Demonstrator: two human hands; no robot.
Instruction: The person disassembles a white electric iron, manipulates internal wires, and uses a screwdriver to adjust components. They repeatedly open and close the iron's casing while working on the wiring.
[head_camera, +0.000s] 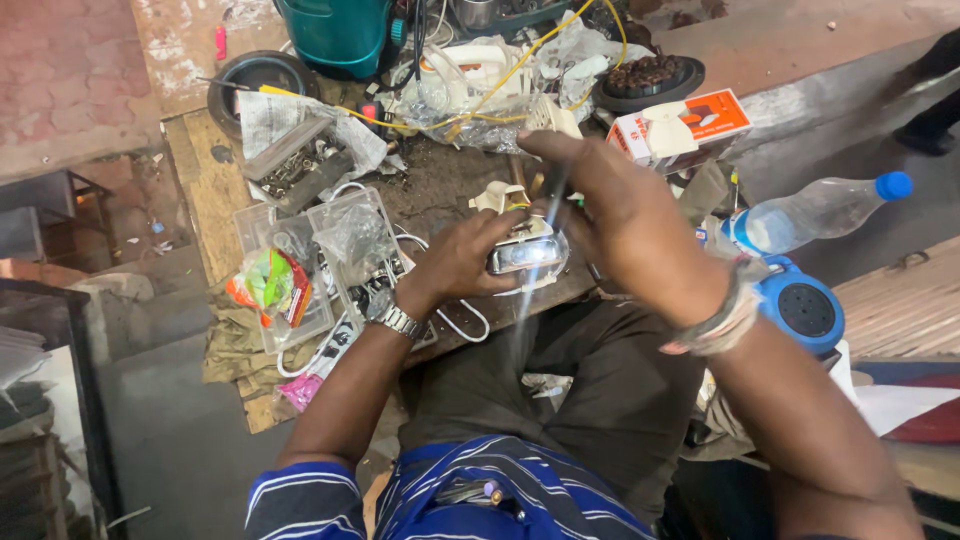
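Hands (540, 240) on small metal appliance (525, 252)

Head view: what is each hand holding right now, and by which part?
Left hand grips the small shiny appliance part by its left end. Right hand holds a thin tool by its upper shaft, tip toward the part.

one plastic bottle (815, 212), one orange-and-white box (690, 122), two clear plastic trays (262, 232), one wristwatch (398, 319).
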